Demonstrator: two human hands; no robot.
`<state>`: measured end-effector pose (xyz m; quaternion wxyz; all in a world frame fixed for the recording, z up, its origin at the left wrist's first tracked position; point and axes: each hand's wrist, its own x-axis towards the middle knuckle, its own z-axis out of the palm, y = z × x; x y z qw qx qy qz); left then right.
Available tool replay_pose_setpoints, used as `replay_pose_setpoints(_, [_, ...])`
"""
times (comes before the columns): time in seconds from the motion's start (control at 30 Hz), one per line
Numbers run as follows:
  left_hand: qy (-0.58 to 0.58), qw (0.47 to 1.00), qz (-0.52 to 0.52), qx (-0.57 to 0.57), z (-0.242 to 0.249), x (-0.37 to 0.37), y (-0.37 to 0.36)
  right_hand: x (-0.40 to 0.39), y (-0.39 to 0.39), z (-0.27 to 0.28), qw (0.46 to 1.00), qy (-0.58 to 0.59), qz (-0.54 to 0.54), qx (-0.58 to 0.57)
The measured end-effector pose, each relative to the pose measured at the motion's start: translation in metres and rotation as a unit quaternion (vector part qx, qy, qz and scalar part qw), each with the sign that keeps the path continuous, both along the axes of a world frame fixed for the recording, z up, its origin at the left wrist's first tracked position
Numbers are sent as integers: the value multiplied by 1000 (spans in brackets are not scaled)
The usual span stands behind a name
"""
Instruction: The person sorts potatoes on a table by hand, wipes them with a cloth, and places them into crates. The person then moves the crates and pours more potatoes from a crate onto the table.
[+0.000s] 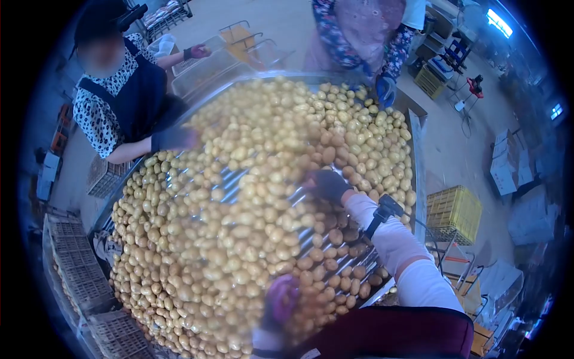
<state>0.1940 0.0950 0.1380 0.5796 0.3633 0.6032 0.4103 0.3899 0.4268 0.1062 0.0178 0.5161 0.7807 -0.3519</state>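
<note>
Many yellow-brown potato-like items (251, 221) cover a large metal-edged table with slatted rollers (230, 185). My right hand (327, 185), in a dark glove, reaches onto the pile right of the middle, touching or just above several items. Its fingertips are blurred, so a grip cannot be made out. Near the bottom, my left hand (282, 302) is low over the pile, its pinkish-purple fingers smeared by motion. Whether it holds an item is not visible. A strap with a small black device (385, 212) sits on my right forearm.
A co-worker in a dark apron (134, 90) stands at the left, one gloved hand over the pile. Another person (365, 30) at the far side has a blue-gloved hand at the table. Yellow crate (454, 215) at right; grey crates (78, 257) at left.
</note>
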Motion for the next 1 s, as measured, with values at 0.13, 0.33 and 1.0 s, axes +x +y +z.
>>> replay_pose_setpoints(0.13, [-88, 996, -17, -11, 12, -1, 3, -2, 70, -29, 944, -13, -112, 309])
replay_pose_setpoints(0.33, [-246, 964, 68, -78, 6, 3, 1, -7, 140, -56, 951, -105, -26, 291])
replay_pose_setpoints(1.0, [-446, 890, 42, -84, -27, 7, -5, 199, -393, -17, 587, 316, -680, 305])
